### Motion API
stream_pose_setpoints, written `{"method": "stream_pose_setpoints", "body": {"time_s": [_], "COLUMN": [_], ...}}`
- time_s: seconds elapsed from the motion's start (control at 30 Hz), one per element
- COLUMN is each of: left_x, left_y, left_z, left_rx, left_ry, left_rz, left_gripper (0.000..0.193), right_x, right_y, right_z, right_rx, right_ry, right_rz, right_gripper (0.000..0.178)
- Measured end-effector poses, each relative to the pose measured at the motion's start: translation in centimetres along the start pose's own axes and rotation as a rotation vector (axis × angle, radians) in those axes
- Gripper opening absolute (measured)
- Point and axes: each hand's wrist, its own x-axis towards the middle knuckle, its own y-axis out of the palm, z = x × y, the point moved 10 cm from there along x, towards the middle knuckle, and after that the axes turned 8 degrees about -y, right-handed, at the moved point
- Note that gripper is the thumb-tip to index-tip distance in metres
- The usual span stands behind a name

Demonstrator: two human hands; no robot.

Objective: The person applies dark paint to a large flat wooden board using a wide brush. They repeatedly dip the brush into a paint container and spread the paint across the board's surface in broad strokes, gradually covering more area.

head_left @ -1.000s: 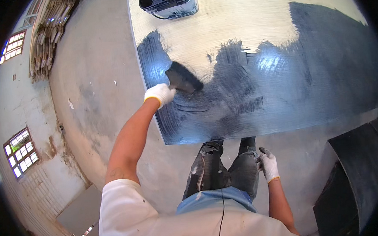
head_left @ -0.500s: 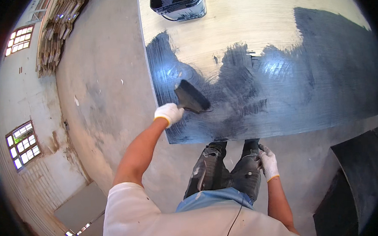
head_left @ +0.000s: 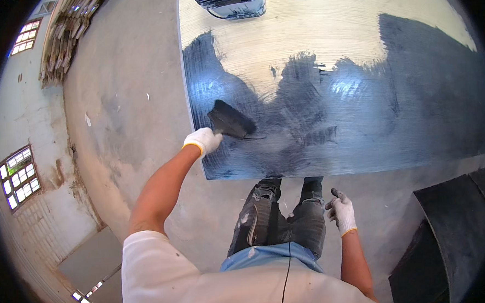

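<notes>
My left hand (head_left: 203, 141), in a white glove with a yellow cuff, is closed round the handle of a wide dark brush (head_left: 232, 121). The bristles lie on the wet black part of a large panel (head_left: 350, 118), near its left edge. Black coating with streaks covers the panel's near half and right side; a ragged border parts it from the pale cream surface beyond. Beside my right thigh hangs my right hand (head_left: 342, 211), gloved too, its fingertips stained dark. Its fingers are apart and nothing is in them.
A bucket (head_left: 240, 8) smeared with black stands on the pale far part of the panel. Dark curved sheets (head_left: 449, 223) lie at the lower right. Stacked boards (head_left: 68, 45) lean by the left wall, beyond the concrete floor (head_left: 126, 75).
My left hand has drawn the brush a little leftward over the black coating. My right hand has come away from my leg, its fingers spreading. The whole view has shifted slightly.
</notes>
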Motion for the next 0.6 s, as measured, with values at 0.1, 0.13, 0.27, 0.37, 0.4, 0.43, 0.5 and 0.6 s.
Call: {"method": "stream_pose_setpoints", "body": {"time_s": [0.1,0.13,0.27,0.37,0.4,0.43,0.5,0.6], "left_x": [0.9,1.6,-3.0,0.7,3.4,4.6,3.0,-2.7], "left_y": [-1.8,-2.1,0.7,-4.4,-5.5,-6.1,-6.0,-1.6], "left_z": [1.6,2.6,-5.4,-3.5,-2.2,-2.9,-8.6,-14.0], "left_rx": [-0.070,-0.192,0.068,-0.129,-0.216,-0.248,-0.170,0.078], "left_ry": [-0.043,-0.079,0.144,0.026,0.020,0.037,0.132,0.240], "left_rz": [-0.035,-0.065,0.008,-0.169,-0.158,-0.161,-0.124,-0.051], "left_gripper": [0.061,0.063,0.063,0.062,0.061,0.060,0.058,0.061], "right_x": [-0.4,-0.3,0.5,0.8,0.9,0.8,1.2,1.4], "right_y": [0.5,0.9,-0.3,1.0,1.5,1.6,0.3,-0.1], "right_z": [0.5,0.7,0.7,0.7,0.8,0.8,0.6,-0.2], "right_rx": [-0.006,-0.010,-0.025,0.011,0.004,-0.007,-0.021,-0.012], "right_ry": [-0.005,-0.018,-0.019,-0.008,-0.017,-0.021,-0.015,0.019], "right_rz": [0.024,0.032,-0.011,0.034,0.044,0.043,0.015,0.026], "right_gripper": [0.049,0.048,0.047,0.046,0.046,0.045,0.047,0.049]}}
